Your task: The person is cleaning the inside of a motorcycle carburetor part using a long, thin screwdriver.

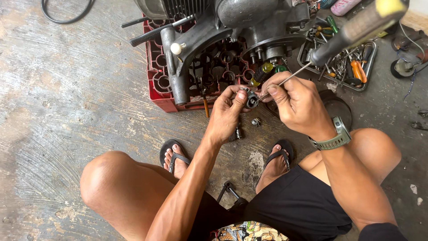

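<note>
Engine (249, 22) rests on the red crate (156, 76) on the concrete floor (67, 111), and just in front of it we see the left hand (227, 114) with its fingers clamped on a small round metal part (252, 100). The right hand (296, 102), with a green watch (336, 136) on its wrist, has its fingers closed around the thin shaft of a long screwdriver (352, 31), and the tip touches the part. Beside the engine we see a wire tray (372, 58) full of tools.

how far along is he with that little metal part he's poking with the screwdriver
Done: the small metal part is off the engine, which sits on the red crate. In hand: left hand pinches it while right hand works the screwdriver tip into it. Left: loose small parts lie on the floor.
</note>
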